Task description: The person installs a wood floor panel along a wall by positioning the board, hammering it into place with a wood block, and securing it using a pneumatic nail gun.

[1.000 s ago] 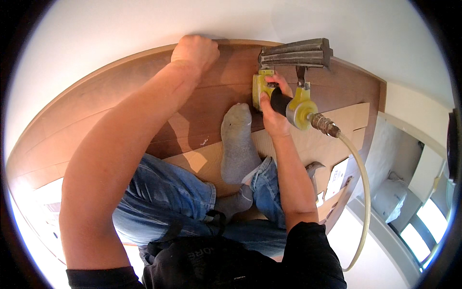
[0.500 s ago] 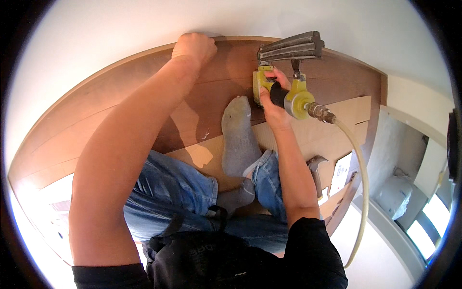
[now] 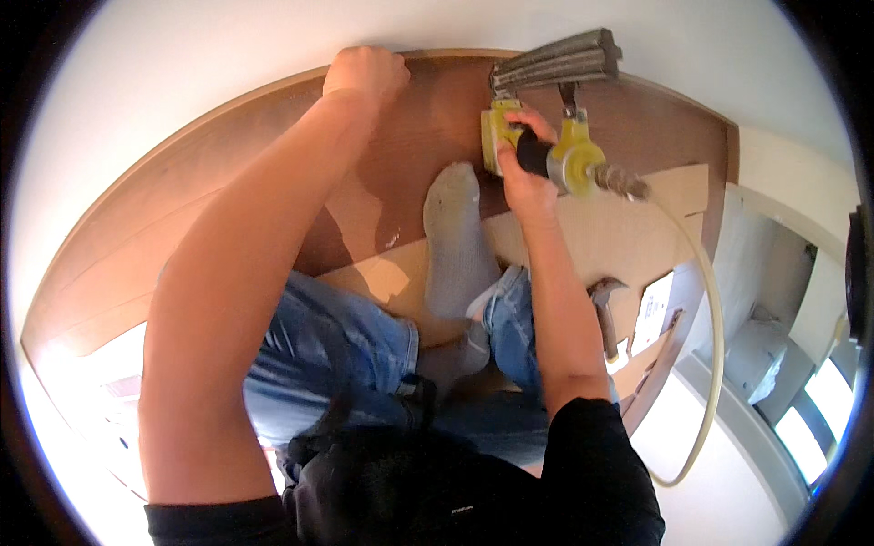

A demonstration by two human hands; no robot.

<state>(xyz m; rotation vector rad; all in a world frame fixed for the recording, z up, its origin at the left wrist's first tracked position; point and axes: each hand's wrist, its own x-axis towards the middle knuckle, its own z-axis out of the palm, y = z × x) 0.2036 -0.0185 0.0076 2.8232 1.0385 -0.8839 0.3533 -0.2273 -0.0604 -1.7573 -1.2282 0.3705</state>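
Along the foot of the white wall runs a thin wooden trim strip (image 3: 460, 54), bordering the brown wooden floor (image 3: 414, 136). My left hand (image 3: 367, 73) is closed, its knuckles upward, pressed down at the strip; whatever its curled fingers hold is hidden. To the right, my right hand (image 3: 530, 173) grips a yellow-green air nail gun (image 3: 580, 150) by its black handle. The gun's dark, ribbed magazine (image 3: 560, 60) lies close to the wall, and its nose end is near the trim. A pale air hose (image 3: 716, 364) runs from the metal coupling on the gun.
My socked foot (image 3: 453, 241) rests between my arms, partly on a cardboard sheet (image 3: 592, 232). A hammer (image 3: 604, 314) lies on that cardboard, right of my right forearm. At the far right, beyond a raised edge, stands a plastic-wrapped object (image 3: 751, 359).
The whole view has shifted slightly, so the hands, gun and floor sit a little higher. Both hands keep their places at the wall; the hose has swung somewhat to the right.
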